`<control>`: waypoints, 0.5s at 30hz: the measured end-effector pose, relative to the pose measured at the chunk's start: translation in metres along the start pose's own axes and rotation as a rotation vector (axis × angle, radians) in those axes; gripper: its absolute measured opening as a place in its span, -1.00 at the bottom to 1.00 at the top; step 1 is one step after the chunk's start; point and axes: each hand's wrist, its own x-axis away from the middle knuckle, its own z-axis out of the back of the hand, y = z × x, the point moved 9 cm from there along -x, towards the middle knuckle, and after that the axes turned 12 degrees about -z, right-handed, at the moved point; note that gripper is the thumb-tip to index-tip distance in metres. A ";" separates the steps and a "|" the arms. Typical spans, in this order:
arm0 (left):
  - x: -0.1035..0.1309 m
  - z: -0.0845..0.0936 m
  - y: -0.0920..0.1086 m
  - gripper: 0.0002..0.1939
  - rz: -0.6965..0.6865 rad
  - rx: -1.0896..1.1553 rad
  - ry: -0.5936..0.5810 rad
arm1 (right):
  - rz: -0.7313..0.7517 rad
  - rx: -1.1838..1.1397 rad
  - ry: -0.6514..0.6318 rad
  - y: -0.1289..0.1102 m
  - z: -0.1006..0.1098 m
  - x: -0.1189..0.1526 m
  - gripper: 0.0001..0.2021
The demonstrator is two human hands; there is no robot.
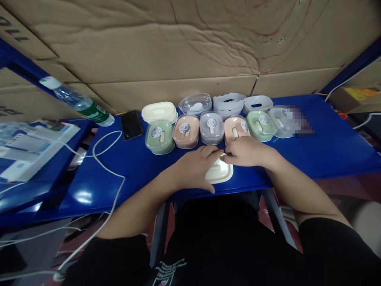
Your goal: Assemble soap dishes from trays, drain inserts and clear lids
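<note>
A cream plastic piece (pixel 222 174), shallow with a raised rim like a soap-dish part, lies near the table's front edge. My left hand (pixel 195 169) grips its left side, the fingers over the far part and the thumb toward the near edge. At the far right corner my right hand (pixel 247 151) is closed in a pinch beside my left fingertips; what it pinches is hidden. Just beyond my hands stands a row of lidded boxes: a peach box (pixel 236 126), a grey box (pixel 212 129), another peach box (pixel 186 131) and a green box (pixel 160 137).
Behind the row sit stacked cream pieces (pixel 159 111), clear covers (pixel 195 104) and grey-white parts (pixel 229 104). A second green box (pixel 261 125) stands right. A phone (pixel 131 125), a water bottle (pixel 86 107) and a white cable (pixel 123 178) occupy the left of the blue table (pixel 321 147).
</note>
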 end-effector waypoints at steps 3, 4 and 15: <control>-0.001 -0.009 0.006 0.20 0.009 -0.028 -0.072 | 0.006 0.005 -0.011 -0.002 -0.004 -0.001 -0.64; -0.001 -0.010 0.006 0.18 0.013 -0.034 -0.076 | 0.004 -0.004 -0.007 -0.002 -0.004 -0.002 -0.62; -0.005 -0.009 -0.002 0.20 -0.025 -0.003 -0.037 | 0.043 -0.451 0.042 0.033 0.022 -0.006 -0.59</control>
